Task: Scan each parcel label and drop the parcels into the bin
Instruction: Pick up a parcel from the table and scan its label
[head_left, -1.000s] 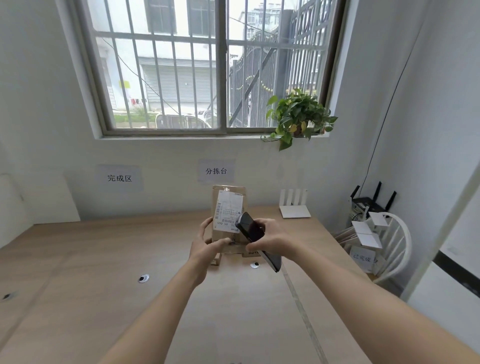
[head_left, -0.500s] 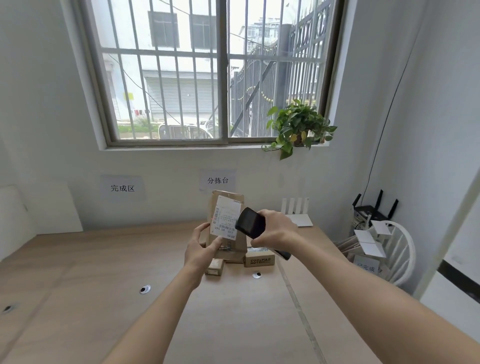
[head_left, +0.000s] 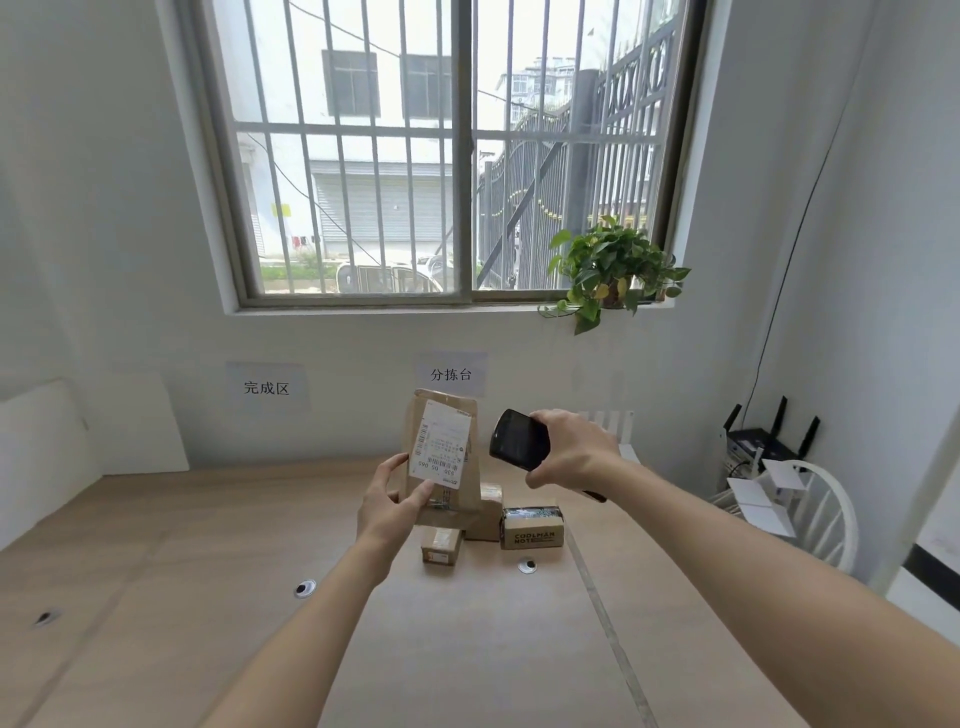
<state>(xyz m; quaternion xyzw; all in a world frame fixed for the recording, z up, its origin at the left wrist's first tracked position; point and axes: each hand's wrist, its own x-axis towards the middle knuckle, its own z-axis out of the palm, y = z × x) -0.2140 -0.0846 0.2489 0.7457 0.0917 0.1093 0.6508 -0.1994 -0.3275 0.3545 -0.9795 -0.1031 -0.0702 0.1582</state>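
Two bare forearms reach out over a wooden tabletop (head_left: 208, 597). The left hand (head_left: 387, 506) grips a brown parcel (head_left: 447, 462) upright, its white label (head_left: 441, 451) facing the viewer. Just beside it, the right hand (head_left: 574, 451) grips a black scanner (head_left: 519, 440) aimed at the label. Three more parcels (head_left: 488, 530) sit beyond, near the tabletop's far edge. Scanning appears underway; next comes dropping this parcel into a bin, which is not visible.
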